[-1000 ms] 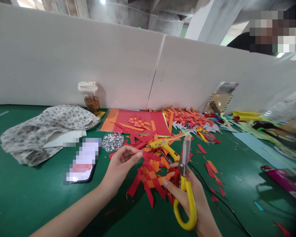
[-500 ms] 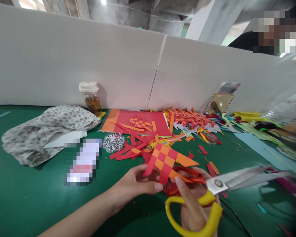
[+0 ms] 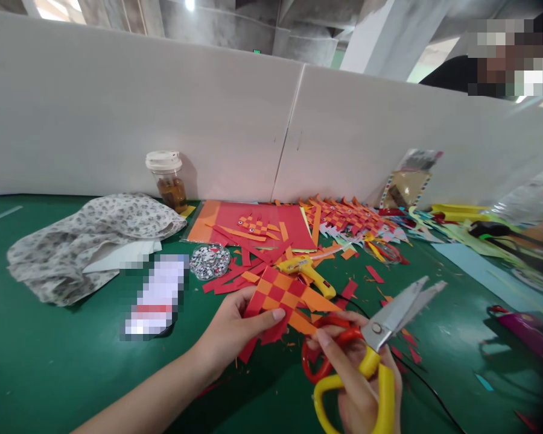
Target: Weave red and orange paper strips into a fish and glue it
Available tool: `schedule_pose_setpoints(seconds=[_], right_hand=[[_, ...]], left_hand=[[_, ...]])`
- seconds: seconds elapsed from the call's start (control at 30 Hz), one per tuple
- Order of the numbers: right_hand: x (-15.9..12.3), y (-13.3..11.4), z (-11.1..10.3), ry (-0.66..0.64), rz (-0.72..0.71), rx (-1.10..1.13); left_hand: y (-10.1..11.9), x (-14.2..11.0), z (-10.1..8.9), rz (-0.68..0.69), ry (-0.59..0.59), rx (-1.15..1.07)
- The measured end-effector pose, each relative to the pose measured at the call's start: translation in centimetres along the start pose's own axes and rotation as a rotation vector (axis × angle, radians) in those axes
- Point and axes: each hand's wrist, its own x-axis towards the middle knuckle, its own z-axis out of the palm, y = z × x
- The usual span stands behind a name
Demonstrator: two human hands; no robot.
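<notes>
My left hand (image 3: pixel 235 337) pinches a woven paper fish (image 3: pixel 278 290), a red and orange checkered piece with loose strips hanging from its near side and pointed orange strips at the right. My right hand (image 3: pixel 357 374) holds scissors (image 3: pixel 376 328) with red and yellow handles, the blades slightly apart and pointing up to the right. Its fingertips touch the tip of an orange strip on the fish. Just behind the fish lies a yellow glue gun (image 3: pixel 314 274), and red paper strips (image 3: pixel 235 274) are scattered around it.
Googly eyes in a clear case (image 3: pixel 209 261), a phone (image 3: pixel 156 295), a patterned cloth (image 3: pixel 90 241) and a lidded cup (image 3: pixel 169 181) are left. Finished paper fish (image 3: pixel 353 217) pile at the back. A purple tool (image 3: pixel 527 331) lies right, on the green table (image 3: pixel 163 386).
The paper fish has moved left and been turned, lying flatter in my left hand. My right hand has swung the scissors so the blades point more upward. The glue gun is now more visible.
</notes>
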Motion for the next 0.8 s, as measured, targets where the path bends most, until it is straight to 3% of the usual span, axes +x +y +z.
schedule_pose_setpoints(seconds=[0.47,0.8], right_hand=[[1.2,0.0,-0.5,0.091,-0.011,-0.067],[0.7,-0.3,0.2,-0.006,-0.017,-0.037]], left_hand=[[-0.2,0.5,-0.5,-0.034,0.121,0.090],[-0.1,0.6,-0.3,-0.020,0.022,0.104]])
